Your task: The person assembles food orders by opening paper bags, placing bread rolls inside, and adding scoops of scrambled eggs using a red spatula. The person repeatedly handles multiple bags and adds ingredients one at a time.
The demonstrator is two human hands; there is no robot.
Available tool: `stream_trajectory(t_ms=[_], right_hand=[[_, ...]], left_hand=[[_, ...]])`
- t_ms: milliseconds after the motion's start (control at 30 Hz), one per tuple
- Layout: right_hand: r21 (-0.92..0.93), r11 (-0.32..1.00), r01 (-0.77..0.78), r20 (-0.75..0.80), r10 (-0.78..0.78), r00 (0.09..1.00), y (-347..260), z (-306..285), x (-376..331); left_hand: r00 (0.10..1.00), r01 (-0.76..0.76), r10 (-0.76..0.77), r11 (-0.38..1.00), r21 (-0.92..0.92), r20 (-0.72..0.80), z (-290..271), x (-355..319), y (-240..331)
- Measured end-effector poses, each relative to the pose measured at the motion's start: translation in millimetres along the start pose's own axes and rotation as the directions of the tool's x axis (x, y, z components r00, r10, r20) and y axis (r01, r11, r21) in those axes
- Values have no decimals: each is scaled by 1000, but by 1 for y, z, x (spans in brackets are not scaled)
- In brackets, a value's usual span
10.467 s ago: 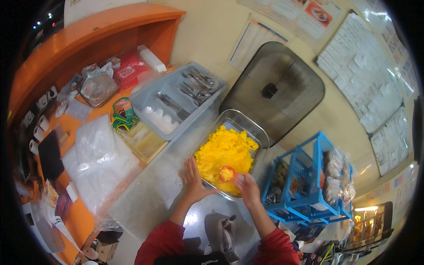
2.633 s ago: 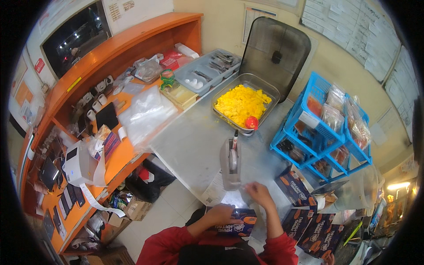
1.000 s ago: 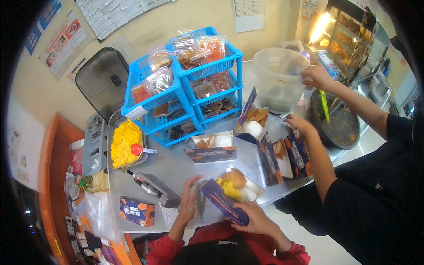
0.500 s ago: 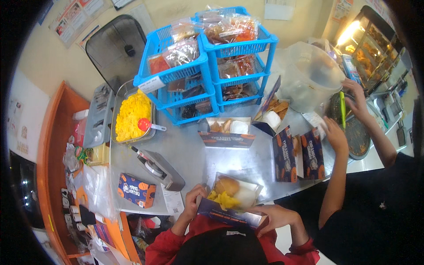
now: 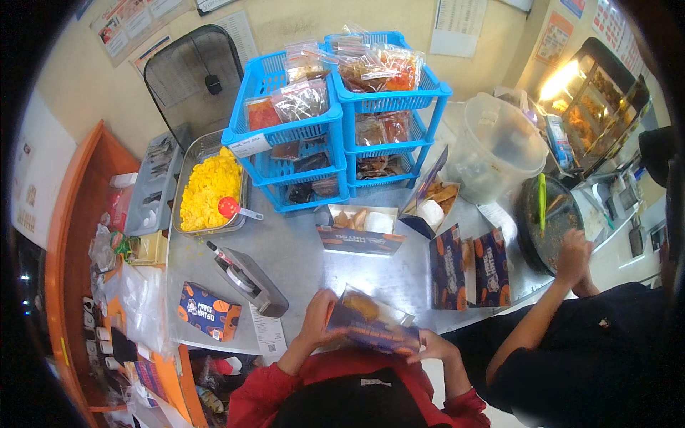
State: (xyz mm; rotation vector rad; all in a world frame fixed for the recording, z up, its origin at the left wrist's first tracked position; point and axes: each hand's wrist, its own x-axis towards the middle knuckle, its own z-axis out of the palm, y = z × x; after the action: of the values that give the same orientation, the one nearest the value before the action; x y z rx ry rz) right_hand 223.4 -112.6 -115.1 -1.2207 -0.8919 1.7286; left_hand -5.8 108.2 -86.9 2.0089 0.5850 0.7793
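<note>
Holding box (image 5: pixel 374 327) between left hand (image 5: pixel 318 322) and right hand (image 5: pixel 437 347) (panel (image 5: pixel 379 337) now covering more food (image 5: pixel 362 307)).

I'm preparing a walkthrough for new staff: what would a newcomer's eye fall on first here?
Probably the stacked blue baskets with plastic packets, upper centre on the metal table. Next, perhaps, the bright yellow food in the tray to their left, topped by a red scoop. At lower centre, the left hand and right hand hold a dark blue box by opposite ends.
</note>
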Motion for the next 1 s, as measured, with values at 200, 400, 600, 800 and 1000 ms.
stream_trajectory(t_ms=[200, 400, 600, 800, 1000], right_hand=[[94, 994, 61, -352, -24, 936, 4, 9, 3], [79, 969, 233, -728, -103, 678, -5, 44, 27], [-195, 979, 59, -899, -203, 389, -13, 63, 44], [-528, 841, -122, -825, -472, 312, -1, 48, 64], [-739, 456, -497, -671, -572, 472, 2, 50, 64]], left_hand=[[956, 289, -288, 957, 9, -56, 8, -2, -10], [647, 731, -751, 661, 169, 132, 36, 30, -52], [852, 506, -520, 789, 347, -62, 43, 22, -44], [971, -181, 87, 875, 450, 221, 60, 33, -29], [729, -119, -158, 929, 351, 665, 69, 31, -16]])
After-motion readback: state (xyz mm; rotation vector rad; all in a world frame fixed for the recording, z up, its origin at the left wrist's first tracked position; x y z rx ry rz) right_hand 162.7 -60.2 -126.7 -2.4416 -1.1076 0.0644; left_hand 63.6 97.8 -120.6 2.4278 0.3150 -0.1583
